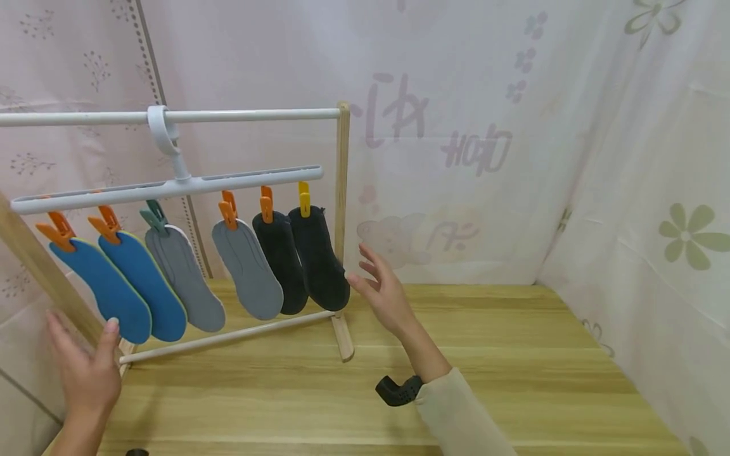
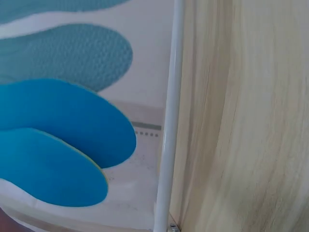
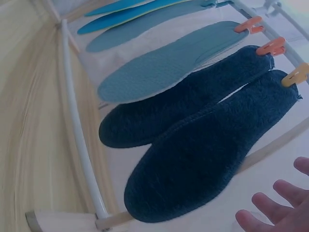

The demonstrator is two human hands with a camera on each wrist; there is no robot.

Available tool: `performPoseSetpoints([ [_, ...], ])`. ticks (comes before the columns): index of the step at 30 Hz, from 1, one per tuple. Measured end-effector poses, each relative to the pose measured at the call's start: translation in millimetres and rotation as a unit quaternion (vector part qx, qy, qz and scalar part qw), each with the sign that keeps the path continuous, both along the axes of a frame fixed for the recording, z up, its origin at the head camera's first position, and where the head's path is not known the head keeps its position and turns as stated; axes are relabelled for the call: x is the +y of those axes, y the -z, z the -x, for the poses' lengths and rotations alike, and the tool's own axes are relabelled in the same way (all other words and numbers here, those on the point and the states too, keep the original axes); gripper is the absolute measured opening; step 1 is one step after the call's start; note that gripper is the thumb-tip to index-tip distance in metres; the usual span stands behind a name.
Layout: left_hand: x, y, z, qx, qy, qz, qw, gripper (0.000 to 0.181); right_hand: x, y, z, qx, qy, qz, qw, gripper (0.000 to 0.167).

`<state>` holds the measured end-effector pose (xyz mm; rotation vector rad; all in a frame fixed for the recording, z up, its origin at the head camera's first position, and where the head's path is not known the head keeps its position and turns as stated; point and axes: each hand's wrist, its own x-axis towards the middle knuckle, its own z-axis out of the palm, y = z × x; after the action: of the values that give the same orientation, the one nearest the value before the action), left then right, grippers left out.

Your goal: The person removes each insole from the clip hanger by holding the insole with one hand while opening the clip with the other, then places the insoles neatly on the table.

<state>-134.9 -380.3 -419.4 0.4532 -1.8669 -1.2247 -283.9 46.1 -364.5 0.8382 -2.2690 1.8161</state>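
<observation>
Insole rack [image 1: 342, 158], between my left fingers [image 1: 106, 341] and right fingers [image 1: 375, 256], both released: could tip if knocked. White hanger [image 1: 251, 180], above them: could swing if bumped. Six insoles [image 1: 248, 266]: outer blue one [image 1: 109, 288] by the left fingers, outer black one [image 1: 320, 263] just beside the right. Yellow clip [image 1: 305, 204], above the right fingers: might slip if tugged.
</observation>
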Motion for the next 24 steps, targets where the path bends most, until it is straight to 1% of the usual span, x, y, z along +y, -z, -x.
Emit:
performPoseSetpoints([
  [4,-7.6,2.4,4.3,0.027,0.012,-0.015,0.9995,0.084,-13,7.1,8.2,-0.020,-0.013,0.046,0.9986,0.065],
  [6,-9.7,3.1,8.4,0.059,0.023,-0.014,0.9979,0.080,-19,11.8,11.7,-0.026,-0.017,0.065,0.9974,0.064],
  [8,-10.9,3.4,13.4,0.096,0.034,-0.008,0.9948,0.075,-25,16.1,13.6,-0.029,-0.016,0.077,0.9964,0.064],
  [11,-11.5,3.9,19.7,0.149,0.048,0.003,0.9877,0.068,-32,22.4,14.2,-0.038,-0.013,0.075,0.9963,0.065],
  [12,-11.7,4.0,20.9,0.163,0.051,0.001,0.9853,0.066,-34,24.6,14.3,-0.041,-0.012,0.072,0.9965,0.066],
  [14,-11.5,4.1,22.1,0.198,0.070,-0.031,0.9772,0.066,-37,28.0,14.0,-0.041,-0.008,0.065,0.9970,0.067],
  [17,-11.4,5.1,22.3,0.247,0.097,-0.089,0.9602,0.065,-40,31.7,14.1,-0.044,0.000,0.062,0.9971,0.066],
  [18,-11.4,5.1,22.4,0.257,0.102,-0.104,0.9554,0.063,-40,32.7,14.1,-0.045,0.002,0.062,0.9970,0.066],
  [19,-11.2,5.0,22.6,0.264,0.105,-0.112,0.9521,0.062,-40,33.4,14.2,-0.044,0.003,0.063,0.9970,0.065],
  [21,-11.0,5.0,23.0,0.263,0.104,-0.114,0.9525,0.058,-41,34.5,14.2,-0.049,0.005,0.064,0.9968,0.065],
  [24,-10.3,3.1,24.4,0.236,0.080,-0.089,0.9644,0.054,-42,35.9,14.1,-0.049,0.001,0.068,0.9965,0.066],
])
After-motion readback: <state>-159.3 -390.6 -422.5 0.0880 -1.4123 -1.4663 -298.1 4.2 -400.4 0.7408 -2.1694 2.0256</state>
